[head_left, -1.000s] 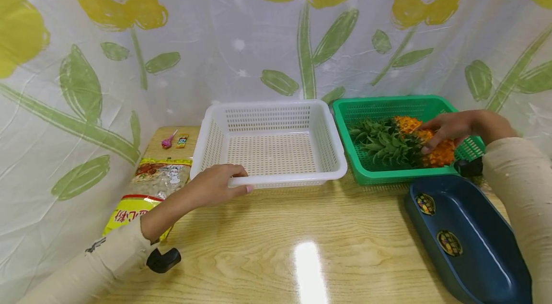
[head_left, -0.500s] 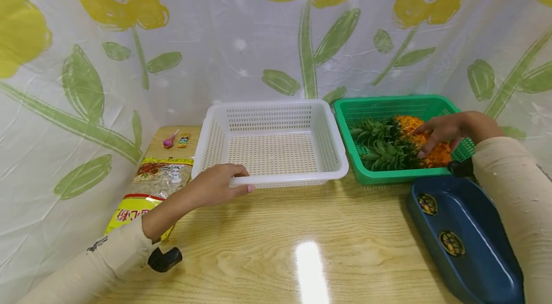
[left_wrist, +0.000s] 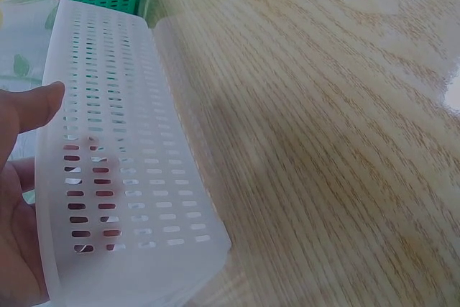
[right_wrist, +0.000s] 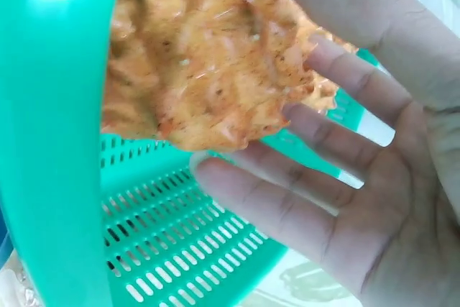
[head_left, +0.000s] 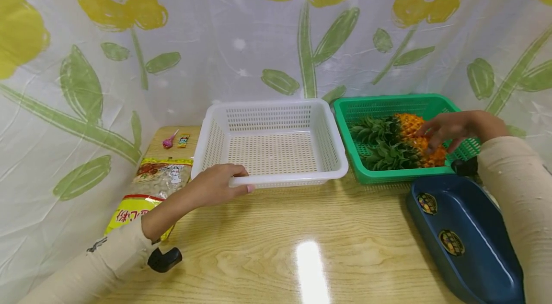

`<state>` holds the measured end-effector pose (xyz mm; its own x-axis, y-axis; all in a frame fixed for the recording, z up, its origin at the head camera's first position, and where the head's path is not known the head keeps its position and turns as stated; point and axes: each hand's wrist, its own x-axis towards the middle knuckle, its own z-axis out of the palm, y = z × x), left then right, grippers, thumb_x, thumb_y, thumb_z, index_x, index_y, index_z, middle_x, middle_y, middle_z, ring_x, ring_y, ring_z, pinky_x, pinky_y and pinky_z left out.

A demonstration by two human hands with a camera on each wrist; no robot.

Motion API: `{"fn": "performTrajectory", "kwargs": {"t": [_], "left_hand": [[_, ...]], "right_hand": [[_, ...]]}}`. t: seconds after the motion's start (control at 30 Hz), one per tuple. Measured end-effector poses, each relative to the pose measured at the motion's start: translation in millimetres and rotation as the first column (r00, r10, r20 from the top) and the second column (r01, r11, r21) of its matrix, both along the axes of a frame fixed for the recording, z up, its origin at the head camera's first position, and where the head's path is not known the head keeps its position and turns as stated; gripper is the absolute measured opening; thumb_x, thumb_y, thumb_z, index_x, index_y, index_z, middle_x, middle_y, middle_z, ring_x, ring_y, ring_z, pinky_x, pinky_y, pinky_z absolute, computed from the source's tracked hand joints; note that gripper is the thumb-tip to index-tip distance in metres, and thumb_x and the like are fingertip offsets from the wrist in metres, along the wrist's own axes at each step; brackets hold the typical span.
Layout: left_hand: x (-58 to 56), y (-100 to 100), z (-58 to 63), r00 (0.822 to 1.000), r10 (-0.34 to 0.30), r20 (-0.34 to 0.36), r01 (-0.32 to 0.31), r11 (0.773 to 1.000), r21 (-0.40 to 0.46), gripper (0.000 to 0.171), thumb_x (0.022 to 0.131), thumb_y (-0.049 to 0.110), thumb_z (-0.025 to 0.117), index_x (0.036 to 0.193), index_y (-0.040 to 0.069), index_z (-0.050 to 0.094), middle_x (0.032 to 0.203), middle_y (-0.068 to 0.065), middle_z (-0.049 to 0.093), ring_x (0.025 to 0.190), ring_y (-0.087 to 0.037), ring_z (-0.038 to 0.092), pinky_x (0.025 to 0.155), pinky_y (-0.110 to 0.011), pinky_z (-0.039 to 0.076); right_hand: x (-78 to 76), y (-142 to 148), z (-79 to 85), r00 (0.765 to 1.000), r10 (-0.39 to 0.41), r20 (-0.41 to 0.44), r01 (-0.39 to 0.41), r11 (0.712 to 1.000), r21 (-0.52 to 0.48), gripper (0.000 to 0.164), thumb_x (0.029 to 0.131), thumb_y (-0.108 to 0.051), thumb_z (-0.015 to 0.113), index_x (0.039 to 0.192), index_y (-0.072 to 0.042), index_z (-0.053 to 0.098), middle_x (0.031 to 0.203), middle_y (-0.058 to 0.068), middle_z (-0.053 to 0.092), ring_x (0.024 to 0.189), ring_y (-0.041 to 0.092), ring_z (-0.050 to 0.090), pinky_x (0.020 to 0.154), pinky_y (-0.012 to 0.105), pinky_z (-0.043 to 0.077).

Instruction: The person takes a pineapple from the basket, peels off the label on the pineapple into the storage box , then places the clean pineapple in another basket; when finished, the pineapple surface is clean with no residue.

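Note:
My left hand (head_left: 217, 185) holds the near rim of a white slotted plastic basket (head_left: 297, 179), with the thumb outside the wall and the fingers behind it. The left wrist view shows those fingers through the slots. Over a green plastic basket (head_left: 390, 177) at the right, my right hand (head_left: 458, 125) reaches down to two pineapples lying on their sides. The front pineapple (head_left: 439, 156) and rear pineapple (head_left: 407, 124) have orange bodies, with leafy crowns pointing left. In the right wrist view the fingers (right_wrist: 277, 206) are spread and nearly straight, fingertips right at a pineapple's orange skin.
A dark blue tub (head_left: 470, 227) stands in front of the green basket, under the right forearm. Left of the white basket lie a yellow-printed food bag (head_left: 151, 184), a lollipop (head_left: 169, 141) and a small wrapped packet (head_left: 183, 141). A flower-patterned curtain (head_left: 207, 30) hangs behind.
My right hand has shifted slightly left, and its thumb and fingers have drawn back a little from the front pineapple. The left hand and white basket have stayed in place.

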<state>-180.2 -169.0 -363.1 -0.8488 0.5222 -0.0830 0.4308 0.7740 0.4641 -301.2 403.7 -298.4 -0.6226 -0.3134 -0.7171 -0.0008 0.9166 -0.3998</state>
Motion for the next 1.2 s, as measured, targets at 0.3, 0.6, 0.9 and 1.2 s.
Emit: {"fn": "performTrajectory", "kwargs": {"t": [0.3,0.6,0.9,1.2], "left_hand": [[-0.2,0,0.7,1.000,0.009,0.017,-0.009,1.000,-0.003,0.023,0.096,0.042,0.067,0.098,0.019,0.068,0.086,0.008,0.064,0.077,-0.012,0.054,0.072,-0.033,0.046],[-0.9,-2,0.3,1.000,0.005,0.019,-0.005,1.000,0.008,0.023,0.096,0.042,0.067,0.095,0.019,0.067,0.081,0.008,0.062,0.074,-0.012,0.052,0.069,-0.031,0.044],[1.3,-6,8.5,0.999,0.029,0.024,-0.030,0.999,0.021,0.032,0.097,0.042,0.065,0.111,0.013,0.068,0.111,-0.004,0.071,0.105,-0.026,0.066,0.090,-0.047,0.053],[-1.0,-15,17.0,0.999,0.050,-0.001,-0.050,0.997,0.054,0.037,0.097,0.043,0.065,0.118,0.011,0.067,0.109,-0.003,0.070,0.104,-0.023,0.065,0.088,-0.045,0.054]], "right_hand": [[-0.4,7,-4.1,0.999,-0.033,-0.024,0.032,0.998,-0.051,0.083,0.096,-0.033,0.069,0.152,0.011,0.025,0.153,0.045,0.017,0.135,0.055,0.039,0.094,0.050,0.054],[0.5,10,-4.0,0.997,-0.026,-0.072,0.020,0.996,-0.090,0.077,0.102,-0.034,0.058,0.153,0.010,0.022,0.155,0.041,0.021,0.137,0.055,0.037,0.100,0.055,0.050],[7.3,9,12.0,0.976,-0.030,-0.214,0.005,0.993,-0.116,0.074,0.102,-0.033,0.058,0.154,0.008,0.025,0.153,0.038,0.030,0.131,0.050,0.047,0.095,0.051,0.054],[25.4,-13,33.1,0.913,0.033,-0.408,-0.104,0.983,-0.154,0.057,0.102,-0.030,0.060,0.151,-0.007,0.041,0.152,0.022,0.044,0.125,0.028,0.060,0.090,0.044,0.055]]}}
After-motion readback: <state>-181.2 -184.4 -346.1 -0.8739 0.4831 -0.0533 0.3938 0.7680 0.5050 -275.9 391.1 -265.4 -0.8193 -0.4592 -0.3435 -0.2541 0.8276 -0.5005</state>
